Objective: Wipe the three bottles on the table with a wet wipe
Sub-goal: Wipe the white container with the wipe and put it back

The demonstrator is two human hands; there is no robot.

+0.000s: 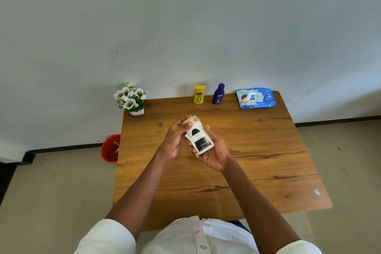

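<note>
Above table point(268, 150), right hand point(214, 153) grips white bottle point(200, 137); left hand point(175, 140) pinches wet wipe point(187, 136) against it. Black label, words too small.

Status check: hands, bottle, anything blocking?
Right hand grips white bottle above table. Left hand at its cap end with wipe. Yellow bottle, blue bottle stand at back. No obstruction.
</note>
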